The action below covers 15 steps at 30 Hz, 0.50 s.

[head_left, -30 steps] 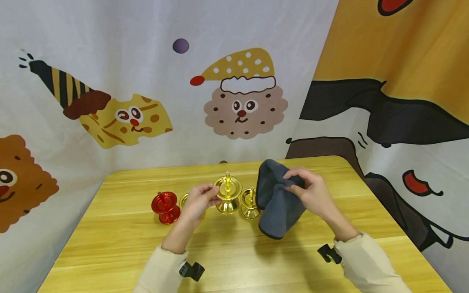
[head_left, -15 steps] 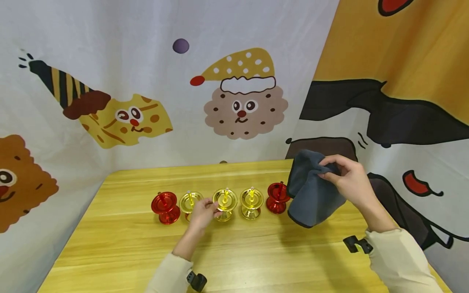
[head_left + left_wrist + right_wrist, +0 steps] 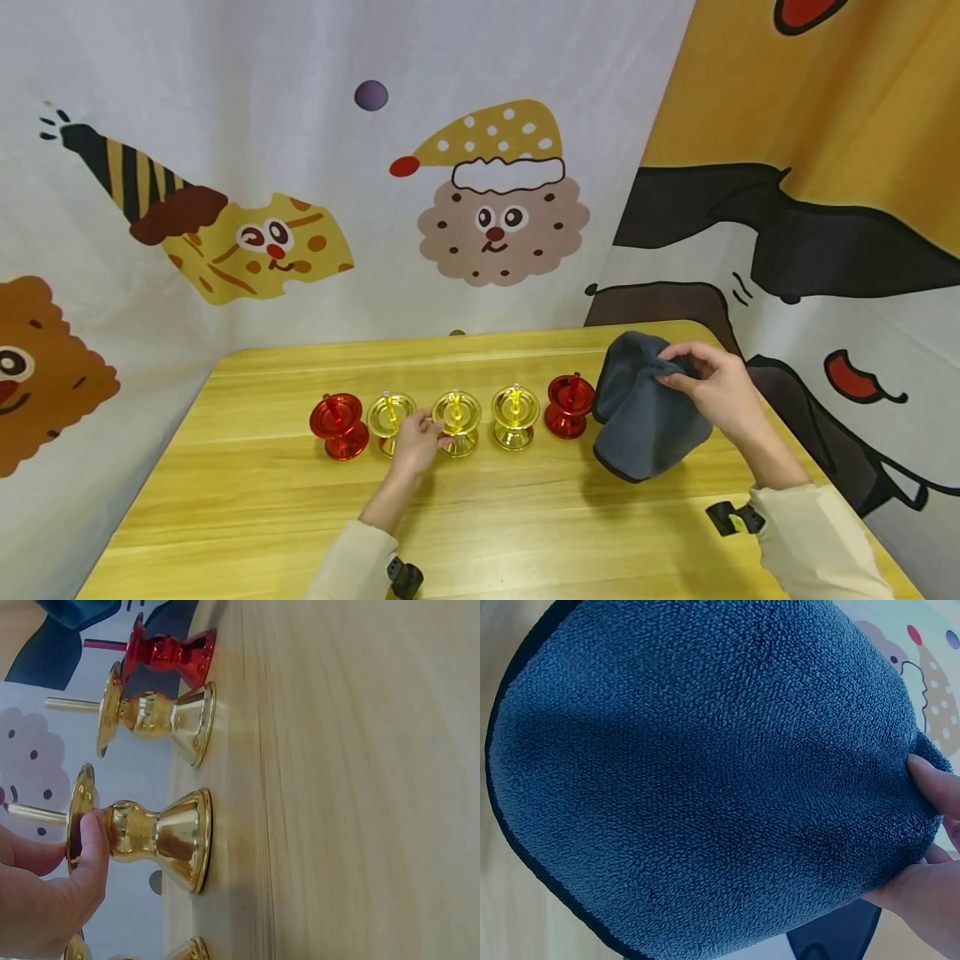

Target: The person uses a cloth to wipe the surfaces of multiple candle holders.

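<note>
So your left hand [image 3: 417,440] is pinching the rim of the middle gold candle holder [image 3: 457,421], thumb and fingertips curled on the dish, while it stands upright on the wooden tabletop [image 3: 480,517]. Taking that holder as the landmark: one gold holder [image 3: 389,419] sits just left of it and a red one [image 3: 339,424] further left, another gold holder [image 3: 514,416] just right and a red one [image 3: 568,405] beyond that, all in one row. Your right hand [image 3: 712,390] is well off to the right of it, gripping a bunched grey cloth [image 3: 643,412] whose lower edge looks to rest on the tabletop. I'd guess the holder is light, stiff and slick with that shiny finish, top-heavy too, so the narrow waist seems a safer grab than the thin rim or the spike. The cloth is soft and floppy, grab it anywhere. Your left hand hides part of the neighbouring gold holder's base, and the right wrist view is nearly all cloth.
</note>
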Available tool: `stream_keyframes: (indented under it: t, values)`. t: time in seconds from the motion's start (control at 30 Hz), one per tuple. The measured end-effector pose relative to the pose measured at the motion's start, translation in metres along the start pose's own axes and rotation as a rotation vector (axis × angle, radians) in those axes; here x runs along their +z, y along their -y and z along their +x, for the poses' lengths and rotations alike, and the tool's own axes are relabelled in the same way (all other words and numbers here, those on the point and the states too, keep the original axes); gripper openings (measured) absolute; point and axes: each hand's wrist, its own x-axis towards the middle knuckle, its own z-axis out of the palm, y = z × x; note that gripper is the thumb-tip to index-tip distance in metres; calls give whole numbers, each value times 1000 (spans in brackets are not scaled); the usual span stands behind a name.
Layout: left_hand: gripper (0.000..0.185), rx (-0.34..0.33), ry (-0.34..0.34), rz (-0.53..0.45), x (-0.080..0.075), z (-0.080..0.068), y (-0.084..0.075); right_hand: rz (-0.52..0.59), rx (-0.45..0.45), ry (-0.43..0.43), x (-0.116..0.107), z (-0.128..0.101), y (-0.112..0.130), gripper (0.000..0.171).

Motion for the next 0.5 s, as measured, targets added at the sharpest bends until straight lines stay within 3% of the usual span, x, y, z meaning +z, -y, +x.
stream_keyframes:
  t: [0.3,0.5]
  values:
    - [46,-9,18,50,-7,-1,-8,24,2,0,3,-5,-14,19]
    - [40,-26,36,98,-32,-9,-21,3,-3,1,1,-6,-19,18]
